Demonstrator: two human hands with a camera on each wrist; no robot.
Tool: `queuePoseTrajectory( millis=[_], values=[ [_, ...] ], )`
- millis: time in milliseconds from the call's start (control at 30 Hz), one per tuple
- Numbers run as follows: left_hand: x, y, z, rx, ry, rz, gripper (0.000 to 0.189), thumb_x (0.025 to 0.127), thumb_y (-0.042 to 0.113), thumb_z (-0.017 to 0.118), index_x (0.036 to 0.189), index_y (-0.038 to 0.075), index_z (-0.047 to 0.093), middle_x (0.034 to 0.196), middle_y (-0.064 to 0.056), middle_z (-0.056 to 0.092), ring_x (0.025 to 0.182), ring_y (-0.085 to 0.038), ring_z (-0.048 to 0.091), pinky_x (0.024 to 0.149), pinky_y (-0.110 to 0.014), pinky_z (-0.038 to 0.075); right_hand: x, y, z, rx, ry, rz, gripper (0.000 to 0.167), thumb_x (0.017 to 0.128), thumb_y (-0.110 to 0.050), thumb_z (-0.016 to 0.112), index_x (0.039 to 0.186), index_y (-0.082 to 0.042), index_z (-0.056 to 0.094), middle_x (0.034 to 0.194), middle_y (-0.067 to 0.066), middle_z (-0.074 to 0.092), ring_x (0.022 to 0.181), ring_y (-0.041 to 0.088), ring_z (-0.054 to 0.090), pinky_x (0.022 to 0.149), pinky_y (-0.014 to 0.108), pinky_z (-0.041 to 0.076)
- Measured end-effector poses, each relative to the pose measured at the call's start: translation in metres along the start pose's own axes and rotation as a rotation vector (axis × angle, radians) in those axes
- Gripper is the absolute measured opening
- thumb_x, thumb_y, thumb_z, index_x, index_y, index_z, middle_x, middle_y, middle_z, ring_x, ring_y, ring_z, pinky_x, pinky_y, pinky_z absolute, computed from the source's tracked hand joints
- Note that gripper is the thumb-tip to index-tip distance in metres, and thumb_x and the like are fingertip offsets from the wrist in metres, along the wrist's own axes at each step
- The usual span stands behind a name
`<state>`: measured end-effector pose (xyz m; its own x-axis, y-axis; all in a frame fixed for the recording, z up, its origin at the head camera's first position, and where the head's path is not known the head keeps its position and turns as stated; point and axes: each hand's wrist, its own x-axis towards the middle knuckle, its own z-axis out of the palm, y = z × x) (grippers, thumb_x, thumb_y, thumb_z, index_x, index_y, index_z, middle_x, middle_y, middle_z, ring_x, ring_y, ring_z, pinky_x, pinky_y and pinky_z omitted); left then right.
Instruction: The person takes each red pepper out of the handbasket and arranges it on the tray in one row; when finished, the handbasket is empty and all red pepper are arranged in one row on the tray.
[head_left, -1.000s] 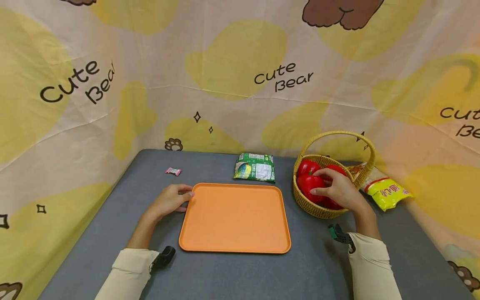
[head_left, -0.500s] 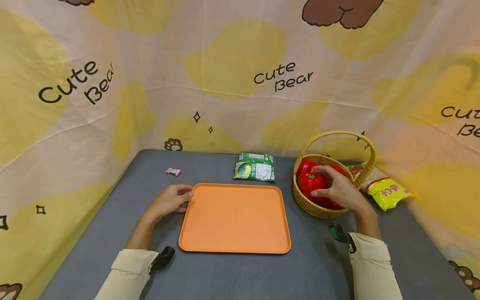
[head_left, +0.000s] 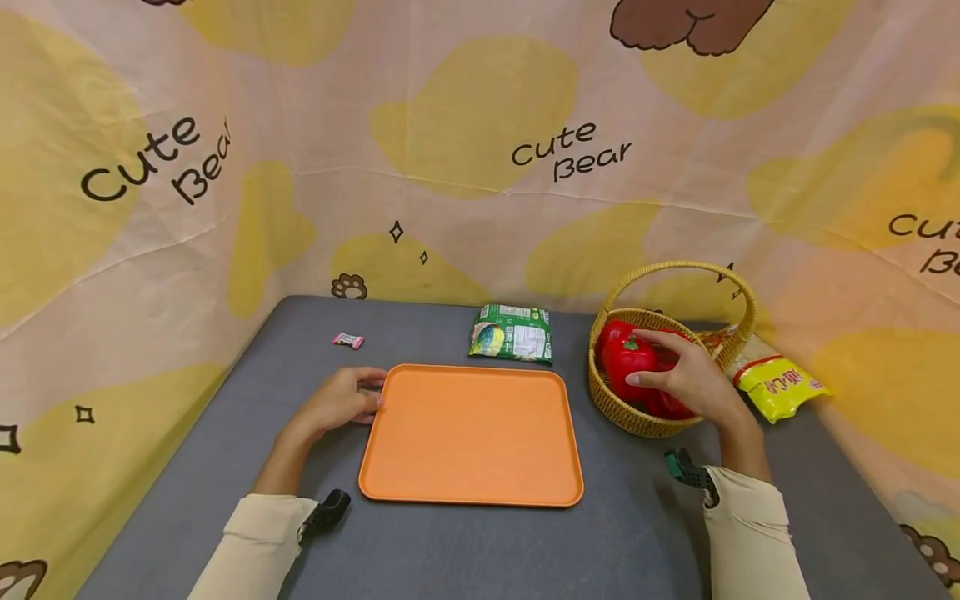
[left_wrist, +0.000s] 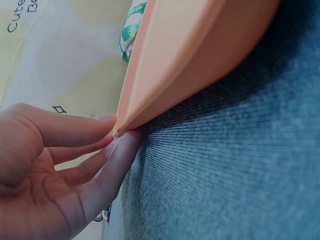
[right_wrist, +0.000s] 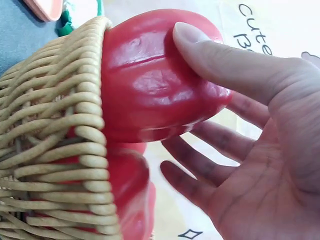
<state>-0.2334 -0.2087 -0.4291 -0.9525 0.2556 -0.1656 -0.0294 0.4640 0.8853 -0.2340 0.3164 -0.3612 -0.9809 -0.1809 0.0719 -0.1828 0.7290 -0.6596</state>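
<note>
In the head view, my left hand (head_left: 341, 400) is at the far left corner of an orange tray (head_left: 472, 437). The left wrist view shows the thumb and fingertips pinching the rim of that tray (left_wrist: 175, 65). My right hand (head_left: 693, 379) reaches over a wicker basket (head_left: 622, 412) and grips a red bell pepper (head_left: 626, 362) with its green stem up. Seen from the right wrist, the thumb lies across the pepper (right_wrist: 150, 85), which bulges above the woven rim (right_wrist: 90, 100). More red peppers (right_wrist: 132, 192) sit lower in the basket, partly hidden.
Behind the tray lies a green snack packet (head_left: 512, 333). A small pink wrapped candy (head_left: 348, 340) is at the back left. Right of the basket, a yellow snack bag (head_left: 780, 387) leans near the fabric backdrop (head_left: 465, 167). The basket's tall handle (head_left: 686, 265) arches over the peppers.
The gripped pepper has tilted and shifted slightly right within the basket, along with my right hand. My left fingers have moved only a little at the tray's edge.
</note>
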Motion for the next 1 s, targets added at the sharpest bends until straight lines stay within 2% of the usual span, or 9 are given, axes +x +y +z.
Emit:
queuePoseTrajectory(
  millis=[133, 333, 533, 600, 733, 833, 1000],
  values=[
    [0.0, -0.002, 0.0, 0.015, 0.008, -0.001, 0.056, 0.095, -0.005, 0.065, 0.149, -0.014, 0.049, 0.145, -0.033, 0.057, 0.112, -0.031, 0.072, 0.081, -0.038, 0.067, -0.003, -0.004, -0.004, 0.043, 0.002, -0.004, 0.076, 0.092, -0.034, 0.083, 0.157, -0.011, 0.051, 0.153, 0.025, 0.05, 0.131, 0.045, 0.054, 0.102, 0.058, 0.055],
    [0.001, -0.003, 0.0, 0.022, 0.01, -0.004, 0.057, 0.094, -0.005, 0.066, 0.148, -0.014, 0.05, 0.138, -0.032, 0.06, 0.101, -0.025, 0.072, 0.077, -0.037, 0.067, -0.008, -0.01, -0.01, 0.067, -0.024, -0.018, 0.081, 0.093, -0.03, 0.082, 0.163, -0.014, 0.043, 0.162, 0.022, 0.039, 0.134, 0.047, 0.048, 0.104, 0.063, 0.053],
    [-0.001, -0.002, -0.001, -0.004, -0.015, 0.006, 0.058, 0.093, -0.006, 0.066, 0.147, -0.016, 0.049, 0.135, -0.033, 0.059, 0.096, -0.023, 0.072, 0.076, -0.038, 0.068, -0.011, -0.021, -0.009, 0.05, -0.033, -0.066, 0.082, 0.091, -0.027, 0.082, 0.162, -0.011, 0.043, 0.158, 0.022, 0.042, 0.136, 0.048, 0.043, 0.101, 0.064, 0.054],
    [-0.002, -0.002, -0.002, -0.017, -0.022, 0.007, 0.058, 0.093, -0.006, 0.066, 0.147, -0.017, 0.048, 0.135, -0.033, 0.059, 0.095, -0.023, 0.071, 0.077, -0.039, 0.068, -0.01, -0.025, -0.005, 0.056, -0.036, -0.077, 0.082, 0.091, -0.027, 0.083, 0.161, -0.009, 0.044, 0.155, 0.021, 0.043, 0.136, 0.047, 0.044, 0.099, 0.06, 0.057],
    [-0.002, -0.003, -0.002, -0.02, -0.026, 0.003, 0.058, 0.093, -0.006, 0.065, 0.148, -0.017, 0.047, 0.136, -0.034, 0.058, 0.096, -0.023, 0.071, 0.077, -0.039, 0.068, -0.006, -0.033, 0.006, 0.103, -0.045, -0.092, 0.079, 0.09, -0.028, 0.085, 0.156, -0.006, 0.047, 0.149, 0.019, 0.047, 0.133, 0.043, 0.05, 0.096, 0.039, 0.061],
    [-0.001, -0.004, -0.002, -0.019, -0.021, -0.007, 0.058, 0.094, -0.006, 0.064, 0.148, -0.016, 0.048, 0.137, -0.032, 0.058, 0.097, -0.023, 0.071, 0.077, -0.037, 0.067, -0.002, -0.038, 0.016, 0.131, -0.047, -0.105, 0.077, 0.09, -0.028, 0.086, 0.153, -0.007, 0.048, 0.148, 0.018, 0.049, 0.127, 0.042, 0.057, 0.093, 0.031, 0.06],
    [0.0, -0.004, -0.002, -0.023, -0.024, -0.011, 0.057, 0.094, -0.006, 0.064, 0.149, -0.015, 0.048, 0.137, -0.032, 0.058, 0.098, -0.022, 0.071, 0.077, -0.037, 0.067, 0.004, -0.044, 0.034, 0.15, -0.067, -0.111, 0.078, 0.089, -0.033, 0.086, 0.154, -0.013, 0.047, 0.145, 0.018, 0.057, 0.121, 0.041, 0.063, 0.094, 0.044, 0.063]
  ],
)
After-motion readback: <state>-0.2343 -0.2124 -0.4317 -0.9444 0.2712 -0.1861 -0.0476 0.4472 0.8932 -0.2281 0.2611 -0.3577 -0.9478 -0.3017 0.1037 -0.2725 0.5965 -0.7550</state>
